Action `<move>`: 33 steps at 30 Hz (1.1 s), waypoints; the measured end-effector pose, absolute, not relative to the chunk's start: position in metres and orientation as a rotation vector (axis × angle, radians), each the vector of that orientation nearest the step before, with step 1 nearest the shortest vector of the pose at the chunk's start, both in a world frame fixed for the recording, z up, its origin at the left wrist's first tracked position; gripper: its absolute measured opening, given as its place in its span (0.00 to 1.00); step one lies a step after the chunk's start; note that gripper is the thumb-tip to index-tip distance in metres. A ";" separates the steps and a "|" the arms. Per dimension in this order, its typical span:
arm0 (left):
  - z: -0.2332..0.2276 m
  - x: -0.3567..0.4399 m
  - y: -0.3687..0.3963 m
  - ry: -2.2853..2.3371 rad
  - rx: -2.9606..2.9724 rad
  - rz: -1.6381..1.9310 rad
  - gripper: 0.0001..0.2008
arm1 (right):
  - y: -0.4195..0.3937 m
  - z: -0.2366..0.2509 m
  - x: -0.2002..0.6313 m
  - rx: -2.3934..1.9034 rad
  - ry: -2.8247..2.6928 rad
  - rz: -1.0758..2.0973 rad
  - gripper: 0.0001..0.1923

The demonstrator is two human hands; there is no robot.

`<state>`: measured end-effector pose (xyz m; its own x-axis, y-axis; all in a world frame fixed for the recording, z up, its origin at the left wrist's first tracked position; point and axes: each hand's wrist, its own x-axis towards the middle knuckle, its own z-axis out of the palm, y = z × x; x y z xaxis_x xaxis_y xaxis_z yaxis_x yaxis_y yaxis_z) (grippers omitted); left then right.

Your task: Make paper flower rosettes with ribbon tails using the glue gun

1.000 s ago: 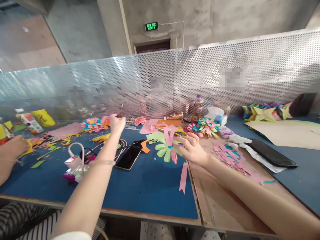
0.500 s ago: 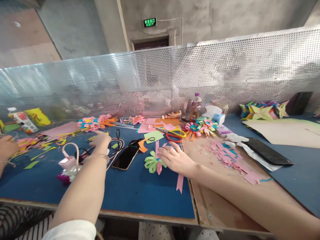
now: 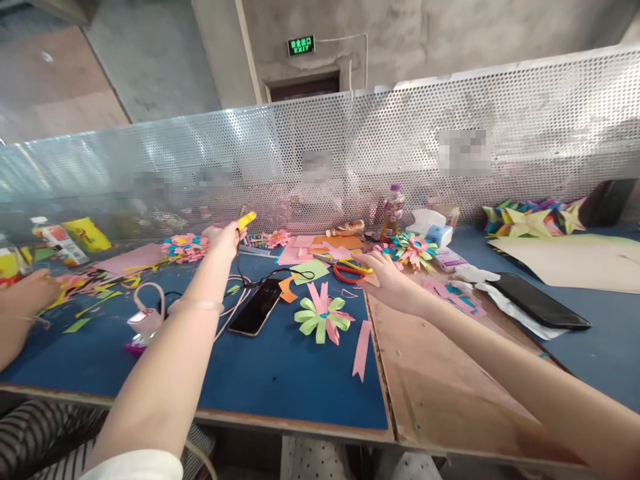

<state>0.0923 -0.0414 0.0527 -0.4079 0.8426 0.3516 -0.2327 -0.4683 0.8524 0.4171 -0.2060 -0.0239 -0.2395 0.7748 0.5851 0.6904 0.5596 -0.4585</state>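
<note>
The left hand (image 3: 223, 238) is gripping a yellow tool (image 3: 247, 220), its fingers hiding all but one end. The right hand (image 3: 393, 283) is holding its fingers loosely spread, overlapping the yellow handle of the scissors (image 3: 337, 262); whether it is touching them, I cannot tell. A green-and-pink paper flower (image 3: 323, 319) is lying on the counter (image 3: 280, 387) between the forearms, a pink strip (image 3: 362, 351) lying just beside it. The left edge is cutting off another person's arm, whose hand (image 3: 35, 292) is looking blurred. The counter is showing blue beside a bare brown board (image 3: 445, 400). Behind, a perforated metal panel (image 3: 415, 120) is veiling what is beyond, and an exit sign (image 3: 301, 45) is glowing on the grey wall (image 3: 450, 27).
</note>
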 end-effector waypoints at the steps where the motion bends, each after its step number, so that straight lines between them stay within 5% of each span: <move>1: 0.058 0.105 -0.043 0.950 1.054 1.964 0.29 | -0.204 -0.019 0.416 -1.150 -1.958 0.199 0.20; 7: 0.045 0.183 -0.109 0.681 1.406 1.991 0.38 | -0.181 0.012 0.380 -0.776 -1.659 0.919 0.18; 12: 0.014 0.219 -0.171 0.612 1.734 1.877 0.33 | -0.165 0.036 0.338 -0.463 -1.381 1.389 0.19; 19: -0.016 0.217 -0.220 0.917 2.201 1.779 0.29 | -0.172 0.033 0.334 -0.484 -1.090 1.197 0.15; 23: -0.035 0.204 -0.274 0.789 2.757 0.975 0.17 | -0.188 0.032 0.353 -0.529 -1.124 1.121 0.14; 26: -0.042 0.193 -0.304 0.695 2.944 0.534 0.21 | -0.199 0.031 0.365 -0.559 -1.321 1.098 0.11; 33: -0.048 0.153 -0.319 0.791 3.147 0.515 0.18 | -0.213 0.024 0.379 -0.632 -1.952 1.005 0.15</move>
<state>0.1531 -0.3190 -0.0477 0.8359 0.4364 0.3331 0.4812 -0.8744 -0.0621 0.3794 -0.2127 0.0239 -0.5282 0.7235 0.4446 0.0586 0.5534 -0.8309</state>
